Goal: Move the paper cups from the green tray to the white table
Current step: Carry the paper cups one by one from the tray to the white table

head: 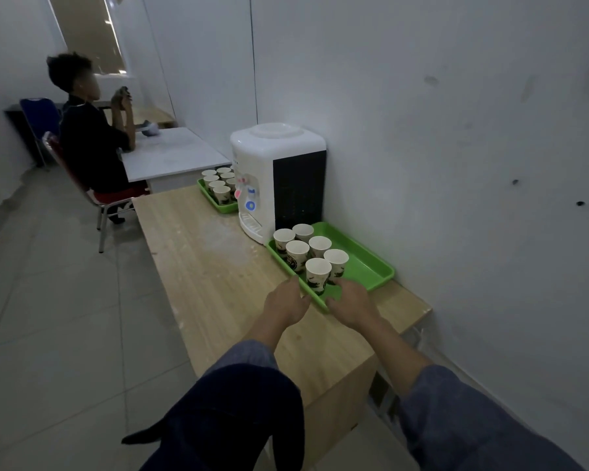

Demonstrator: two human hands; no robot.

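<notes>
Several white paper cups with dark prints stand upright in the near green tray (371, 266) on the wooden table, to the right of the water dispenser. The closest cup (318, 274) stands at the tray's near corner. My left hand (286, 302) lies at the tray's left rim beside that corner, thumb touching the rim. My right hand (351, 300) reaches over the near rim, fingertips just right of the closest cup. Neither hand holds a cup. A second green tray (218, 206) with several cups sits past the dispenser. The white table (174, 154) stands further back.
A white water dispenser (272, 178) stands between the two trays against the wall. A person sits on a red chair (82, 185) at the white table, with a blue chair behind. The wooden table (211, 266) runs along the right wall, with tiled floor to its left.
</notes>
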